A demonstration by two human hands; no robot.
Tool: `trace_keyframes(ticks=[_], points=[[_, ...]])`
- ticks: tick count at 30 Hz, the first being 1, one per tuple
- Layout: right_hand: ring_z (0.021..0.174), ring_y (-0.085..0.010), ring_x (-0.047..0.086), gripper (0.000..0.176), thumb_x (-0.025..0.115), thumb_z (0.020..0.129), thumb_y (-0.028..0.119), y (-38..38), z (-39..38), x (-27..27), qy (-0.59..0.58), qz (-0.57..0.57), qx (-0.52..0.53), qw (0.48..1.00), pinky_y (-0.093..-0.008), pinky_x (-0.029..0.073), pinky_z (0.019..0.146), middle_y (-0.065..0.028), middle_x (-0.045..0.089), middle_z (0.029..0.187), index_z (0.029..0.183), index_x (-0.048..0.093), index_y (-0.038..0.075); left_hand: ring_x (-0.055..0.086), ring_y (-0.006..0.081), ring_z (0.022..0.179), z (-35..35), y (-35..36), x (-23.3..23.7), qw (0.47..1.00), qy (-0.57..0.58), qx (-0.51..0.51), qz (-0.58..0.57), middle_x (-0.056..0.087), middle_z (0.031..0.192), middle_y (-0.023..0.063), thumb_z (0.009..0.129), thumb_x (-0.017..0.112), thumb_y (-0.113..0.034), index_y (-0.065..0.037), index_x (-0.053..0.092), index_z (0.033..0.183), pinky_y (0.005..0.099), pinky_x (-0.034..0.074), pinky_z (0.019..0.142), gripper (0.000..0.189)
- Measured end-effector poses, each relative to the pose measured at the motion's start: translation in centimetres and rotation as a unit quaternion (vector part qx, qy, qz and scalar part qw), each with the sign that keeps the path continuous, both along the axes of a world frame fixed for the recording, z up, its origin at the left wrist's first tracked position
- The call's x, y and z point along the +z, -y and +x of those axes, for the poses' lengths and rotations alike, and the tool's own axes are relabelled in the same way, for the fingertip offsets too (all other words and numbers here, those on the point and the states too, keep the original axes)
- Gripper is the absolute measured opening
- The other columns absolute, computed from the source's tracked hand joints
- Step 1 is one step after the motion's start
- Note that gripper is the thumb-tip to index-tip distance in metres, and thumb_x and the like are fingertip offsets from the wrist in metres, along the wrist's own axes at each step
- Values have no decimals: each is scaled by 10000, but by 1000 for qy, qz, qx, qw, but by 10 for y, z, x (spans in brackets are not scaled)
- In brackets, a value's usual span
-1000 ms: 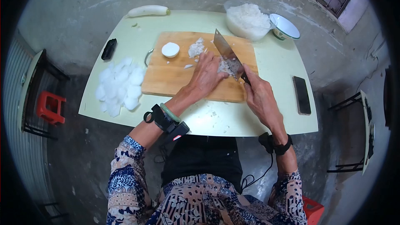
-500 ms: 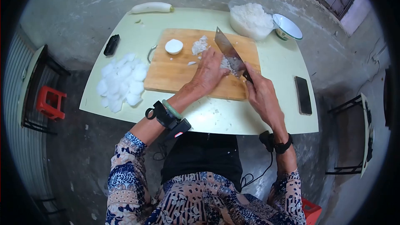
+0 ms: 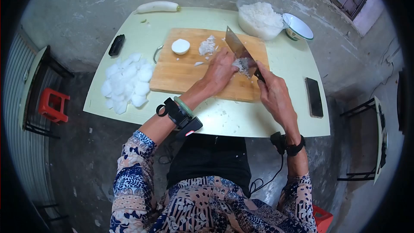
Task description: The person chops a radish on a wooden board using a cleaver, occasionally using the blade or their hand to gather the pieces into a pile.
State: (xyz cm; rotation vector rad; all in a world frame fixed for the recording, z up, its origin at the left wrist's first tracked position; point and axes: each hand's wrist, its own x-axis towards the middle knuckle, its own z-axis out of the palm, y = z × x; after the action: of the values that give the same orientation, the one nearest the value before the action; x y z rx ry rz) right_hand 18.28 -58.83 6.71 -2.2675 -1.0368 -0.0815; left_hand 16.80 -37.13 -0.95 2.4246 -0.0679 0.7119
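My right hand [image 3: 273, 91] grips the handle of a cleaver [image 3: 240, 51], whose blade slants over chopped white radish [image 3: 241, 64] on a wooden cutting board [image 3: 181, 73]. My left hand [image 3: 221, 71] presses down on the radish just left of the blade, fingers curled. A round radish slice [image 3: 180, 46] and a small heap of diced radish [image 3: 207, 46] lie farther back on the board.
A pale green table [image 3: 276, 116] carries a pile of white radish slices [image 3: 126, 84] at left, a whole white radish [image 3: 157, 7], a black object [image 3: 116, 45], a tub of chopped radish [image 3: 260, 18], a white bowl [image 3: 296, 26] and a phone [image 3: 314, 97]. Red stools stand on the floor.
The cleaver has shifted slightly right and back over the radish. My left hand has followed it, still holding the pieces. The view moved a little.
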Motion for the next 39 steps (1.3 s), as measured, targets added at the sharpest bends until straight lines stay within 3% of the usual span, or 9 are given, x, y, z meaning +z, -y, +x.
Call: trace_keyframes(ticks=[3,12,18,20,27,30,32,36,39], points=[[987,-474,650,489,548,934,-18,-2,0,-3,-4,23,-3,1000,-516,503,865,-288,672,1102,1422,520,-10,587,416,1041,1,-1,6,999,-12,7,-52,579,1078,228,845,788,-142,66,611,1118,468,491,902,386],[966,-480,648,516,556,928,-16,-1,0,-6,1,25,-23,999,-519,505,859,-299,664,1109,1441,501,-18,594,415,1051,-7,-4,3,999,-24,24,32,580,1141,219,826,811,-164,44,605,1172,479,489,909,453],[956,-479,648,514,543,924,-22,-2,-4,-7,17,35,-3,999,-527,502,861,-298,664,1110,1436,501,-19,610,418,1007,-1,-8,3,999,-8,-21,-28,589,1109,203,823,788,-83,12,608,1076,484,500,881,324],[970,-486,646,513,547,925,-14,-3,-3,-18,26,18,6,999,-525,504,864,-303,665,1119,1436,499,-21,610,408,983,-10,-3,4,998,25,46,-31,594,1025,189,829,766,-52,18,607,1008,478,503,852,250],[933,-481,648,500,543,931,-11,-10,-4,-13,47,89,5,995,-517,510,845,-298,669,1054,1429,504,-16,597,414,970,1,-8,-2,999,-11,34,-24,571,1028,197,832,762,-52,22,595,970,485,500,845,229],[902,-480,649,503,538,927,-14,-12,-6,-10,27,4,2,1000,-526,510,822,-302,665,1005,1427,496,-36,594,411,978,-2,-4,0,1000,9,4,-18,568,1029,197,840,759,-68,20,609,955,485,499,854,208],[902,-477,649,503,534,926,-15,-11,-10,-7,35,30,-1,999,-525,509,823,-301,665,1006,1427,496,-37,596,397,982,-12,0,6,996,15,83,-33,571,1019,187,846,757,-84,13,624,949,485,496,862,195],[916,-470,652,507,530,925,-16,-13,-7,-13,31,-15,-2,999,-523,509,829,-307,666,1038,1431,499,-19,602,391,981,-16,-4,2,997,-5,75,3,570,1019,184,853,751,-94,11,632,926,491,497,864,175],[928,-477,650,505,531,924,-16,-12,-10,-2,40,29,13,999,-527,509,825,-309,665,1063,1427,501,-13,608,394,966,-7,-2,1,995,-24,90,-19,563,1020,188,865,742,-101,14,631,892,496,499,855,163]])
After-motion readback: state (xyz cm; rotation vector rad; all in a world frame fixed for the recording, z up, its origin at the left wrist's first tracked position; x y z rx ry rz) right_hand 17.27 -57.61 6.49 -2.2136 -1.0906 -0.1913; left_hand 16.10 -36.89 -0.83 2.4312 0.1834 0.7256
